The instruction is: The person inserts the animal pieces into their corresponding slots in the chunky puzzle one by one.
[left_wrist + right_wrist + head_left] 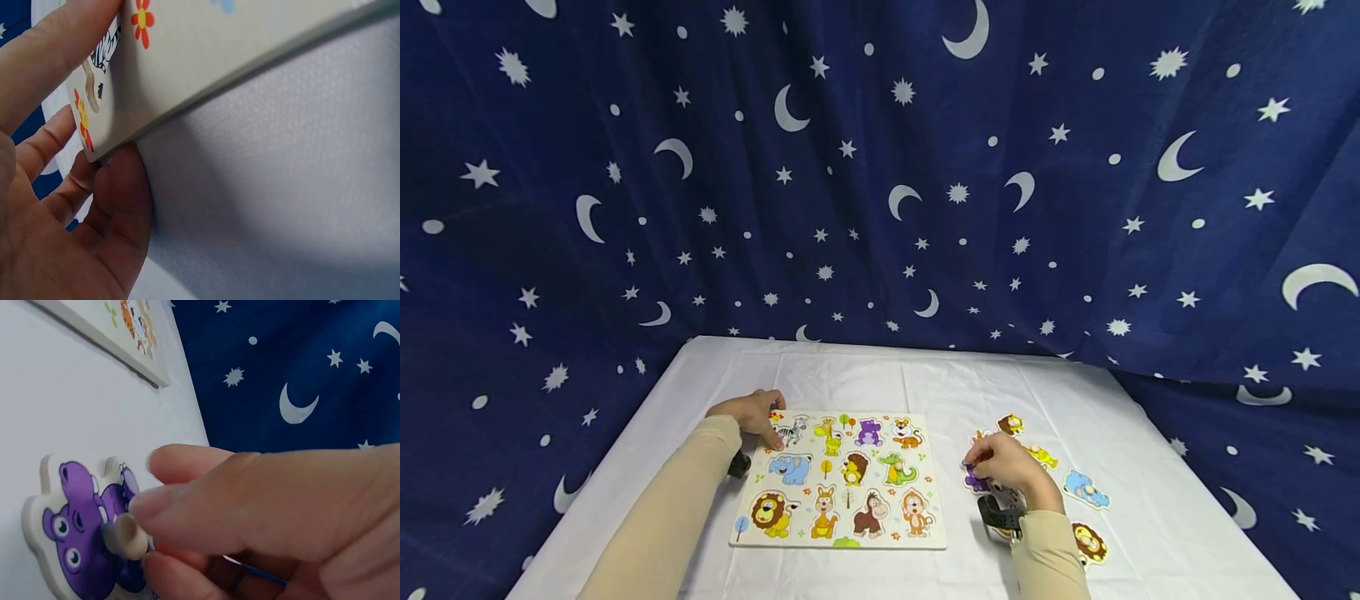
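The hippo [84, 525] is on the white cloth [850, 375], at 3 o'clock from the board [936, 508]. It is purple, with big round eyes, a thick pale edge and a little tan knob [128, 536]. The right hand [1011, 462] pinches that knob, thumb and fingers nearly together. The left hand [752, 412] grips the board at its 10 o'clock corner, thumb on top and other fingers bent by the edge. The elephant [1086, 490] lies at 3 o'clock from the hippo, and a lion [1090, 543] at 4 o'clock.

The right hand hides part of the hippo, and I cannot tell if it lies flat. Another piece [979, 436], at 12 o'clock from the hippo, is mostly covered, so its animal is hard to make out. In the left wrist view, the thumb hides some of the zebra [105, 53], and most of the board is cut off.
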The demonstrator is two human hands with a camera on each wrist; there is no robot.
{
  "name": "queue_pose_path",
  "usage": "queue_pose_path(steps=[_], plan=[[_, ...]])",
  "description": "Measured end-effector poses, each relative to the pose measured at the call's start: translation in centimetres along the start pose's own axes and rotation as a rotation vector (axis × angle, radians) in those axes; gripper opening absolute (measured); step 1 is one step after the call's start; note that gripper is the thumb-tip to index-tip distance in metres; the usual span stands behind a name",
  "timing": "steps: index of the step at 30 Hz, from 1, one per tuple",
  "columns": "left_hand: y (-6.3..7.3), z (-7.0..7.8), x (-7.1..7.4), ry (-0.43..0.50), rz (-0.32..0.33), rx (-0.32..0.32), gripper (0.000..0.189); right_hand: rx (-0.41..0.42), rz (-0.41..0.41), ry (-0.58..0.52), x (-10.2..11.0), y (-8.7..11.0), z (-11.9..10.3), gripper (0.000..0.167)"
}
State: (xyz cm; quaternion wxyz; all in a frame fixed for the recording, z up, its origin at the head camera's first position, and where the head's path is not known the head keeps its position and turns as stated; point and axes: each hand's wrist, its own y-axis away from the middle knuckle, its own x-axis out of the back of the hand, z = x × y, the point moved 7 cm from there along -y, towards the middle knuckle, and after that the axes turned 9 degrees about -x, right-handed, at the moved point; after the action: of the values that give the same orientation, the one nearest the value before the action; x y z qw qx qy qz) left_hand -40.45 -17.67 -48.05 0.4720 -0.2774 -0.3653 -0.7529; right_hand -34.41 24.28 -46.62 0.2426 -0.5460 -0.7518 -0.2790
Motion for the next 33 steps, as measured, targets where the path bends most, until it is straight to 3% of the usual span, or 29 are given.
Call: queue_pose_path(steps=[8,23,33], plan=[[-0.3,-0.16,-0.14,0.015,0.003,0.01,0.062,-0.03,-0.031,0.011,-0.46,0.26,0.63,0.017],[-0.75,-0.34,0.0,0.032,0.008,0.006,0.062,0.017,-0.062,0.069,-0.51,0.27,0.42,0.017],[-0.32,-0.41,-0.16,0.029,0.013,0.031,0.061,0.005,-0.057,0.056,-0.76,0.1,0.43,0.014]])
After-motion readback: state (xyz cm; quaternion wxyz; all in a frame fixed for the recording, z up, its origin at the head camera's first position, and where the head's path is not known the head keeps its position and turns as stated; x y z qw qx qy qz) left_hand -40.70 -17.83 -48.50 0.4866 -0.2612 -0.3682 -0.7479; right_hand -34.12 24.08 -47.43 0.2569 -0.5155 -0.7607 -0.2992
